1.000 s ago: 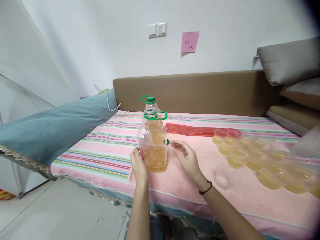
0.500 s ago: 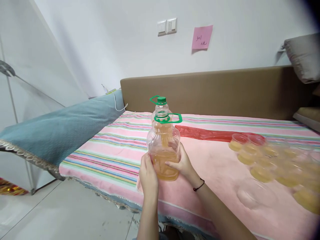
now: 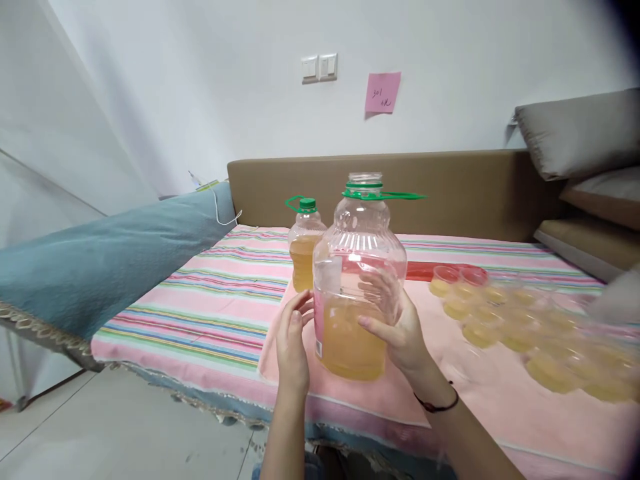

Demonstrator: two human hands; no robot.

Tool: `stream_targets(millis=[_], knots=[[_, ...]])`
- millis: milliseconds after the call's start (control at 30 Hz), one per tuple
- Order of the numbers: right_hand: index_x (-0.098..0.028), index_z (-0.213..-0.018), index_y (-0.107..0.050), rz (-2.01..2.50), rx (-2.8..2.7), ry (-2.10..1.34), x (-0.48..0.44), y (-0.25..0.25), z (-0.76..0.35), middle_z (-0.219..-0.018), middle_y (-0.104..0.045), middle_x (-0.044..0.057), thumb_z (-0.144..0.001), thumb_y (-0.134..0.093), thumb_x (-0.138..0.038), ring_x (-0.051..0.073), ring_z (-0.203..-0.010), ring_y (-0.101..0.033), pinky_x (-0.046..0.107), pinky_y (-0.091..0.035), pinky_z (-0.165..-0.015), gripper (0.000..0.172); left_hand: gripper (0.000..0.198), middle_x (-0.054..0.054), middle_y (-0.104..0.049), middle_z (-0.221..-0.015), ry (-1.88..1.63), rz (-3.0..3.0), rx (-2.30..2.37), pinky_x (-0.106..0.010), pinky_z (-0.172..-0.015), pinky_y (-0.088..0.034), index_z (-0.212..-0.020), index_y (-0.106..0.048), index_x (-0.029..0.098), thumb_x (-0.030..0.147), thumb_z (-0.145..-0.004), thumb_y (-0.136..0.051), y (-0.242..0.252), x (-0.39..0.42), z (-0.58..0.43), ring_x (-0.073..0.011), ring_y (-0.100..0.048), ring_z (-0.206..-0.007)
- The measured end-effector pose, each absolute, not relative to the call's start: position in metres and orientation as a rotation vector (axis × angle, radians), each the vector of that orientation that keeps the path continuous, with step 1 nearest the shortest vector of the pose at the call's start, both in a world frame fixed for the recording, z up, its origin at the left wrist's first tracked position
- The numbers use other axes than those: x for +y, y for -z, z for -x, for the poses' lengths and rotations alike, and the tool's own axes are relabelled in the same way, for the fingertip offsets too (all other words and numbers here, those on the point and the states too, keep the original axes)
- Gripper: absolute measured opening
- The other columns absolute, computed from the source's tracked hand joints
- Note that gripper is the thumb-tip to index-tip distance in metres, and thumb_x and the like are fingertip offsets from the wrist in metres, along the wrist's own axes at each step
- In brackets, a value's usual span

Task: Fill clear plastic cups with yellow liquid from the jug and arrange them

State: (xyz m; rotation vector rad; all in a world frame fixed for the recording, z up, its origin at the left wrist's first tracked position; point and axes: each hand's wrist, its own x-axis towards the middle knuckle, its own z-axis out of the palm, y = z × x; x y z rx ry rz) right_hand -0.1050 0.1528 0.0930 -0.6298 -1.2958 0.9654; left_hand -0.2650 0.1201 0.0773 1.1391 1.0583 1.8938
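My right hand (image 3: 407, 337) is wrapped round the right side of a large clear plastic bottle (image 3: 355, 340). The bottle is uncapped, has a green ring handle at its neck, and is about half full of pale yellow liquid. Close by its left side is my left hand (image 3: 294, 347), fingers loosely curved and apart, with a small gap to the bottle. Behind stands a second bottle (image 3: 305, 260) with a green cap and darker yellow liquid. To the right, several clear plastic cups (image 3: 480, 333) hold yellow liquid; a blurred cup (image 3: 470, 363) nearer me looks empty.
A pink striped sheet (image 3: 215, 293) covers the bed, with a plain pink cloth under the cups. Red plastic (image 3: 420, 270) lies behind them. Grey and brown cushions (image 3: 580, 133) are stacked at the right. A brown headboard (image 3: 425, 193) runs along the wall.
The uncapped bottle has come nearer and moved right, away from the capped one, turning so its handle and pink label shift. My left hand has loosened from its side. The view has turned right.
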Motion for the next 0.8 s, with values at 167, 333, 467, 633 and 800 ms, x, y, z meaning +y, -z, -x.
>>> stream_targets(millis=[167,333,467,633,800], knots=[[-0.029,-0.12,-0.056,0.769,-1.254,-1.014,0.11,-0.106,0.053,-0.126,-0.063,0.007,-0.06,-0.085,-0.034,0.031,-0.122,-0.055,0.048,-0.045,-0.102,0.067,0.061,-0.012,-0.055,-0.135,-1.565,-1.347,0.81,-0.036,-0.101,-0.042,-0.129,-0.052,0.021,0.057,-0.081,-0.059,-0.082,0.114,0.237,-0.0267,-0.053,-0.122],[-0.032,-0.119,-0.058,0.944,-1.073,-1.06,0.052,-0.104,-0.006,-0.129,-0.064,0.006,-0.057,-0.085,-0.037,0.03,-0.122,-0.056,0.044,-0.048,-0.1,0.067,0.095,-0.011,-0.052,-0.137,-1.11,-1.447,0.558,-0.037,-0.096,-0.045,-0.143,-0.034,0.026,0.056,-0.064,-0.077,-0.084,0.095,0.197,-0.0276,-0.056,-0.114],[-0.033,-0.126,-0.055,1.133,-1.092,-0.988,0.009,-0.1,-0.049,-0.131,-0.064,0.007,-0.064,-0.08,-0.042,0.031,-0.122,-0.058,0.044,-0.051,-0.098,0.068,0.102,-0.012,-0.056,-0.131,-0.811,-1.452,0.478,-0.042,-0.096,-0.045,-0.142,-0.034,0.025,0.046,-0.056,-0.085,-0.087,0.072,0.157,-0.0299,-0.058,-0.112],[-0.026,-0.142,-0.041,1.438,-1.361,-0.769,-0.03,-0.09,-0.099,-0.138,-0.057,0.016,-0.062,-0.078,-0.047,0.038,-0.125,-0.054,0.051,-0.047,-0.101,0.091,0.104,-0.016,-0.052,-0.136,-0.766,-1.33,0.291,-0.05,-0.101,-0.042,-0.14,-0.037,0.02,0.04,-0.051,-0.088,-0.08,0.046,0.107,-0.0362,-0.049,-0.125],[-0.03,-0.15,-0.026,1.568,-1.434,-0.618,-0.059,-0.068,-0.142,-0.147,-0.047,0.012,-0.067,-0.072,-0.049,0.037,-0.134,-0.042,0.05,-0.037,-0.107,0.097,0.089,-0.016,-0.057,-0.13,-0.667,-1.137,0.142,-0.053,-0.102,-0.041,-0.131,-0.047,0.019,0.044,-0.055,-0.086,-0.068,0.029,0.069,-0.0363,-0.054,-0.121]])
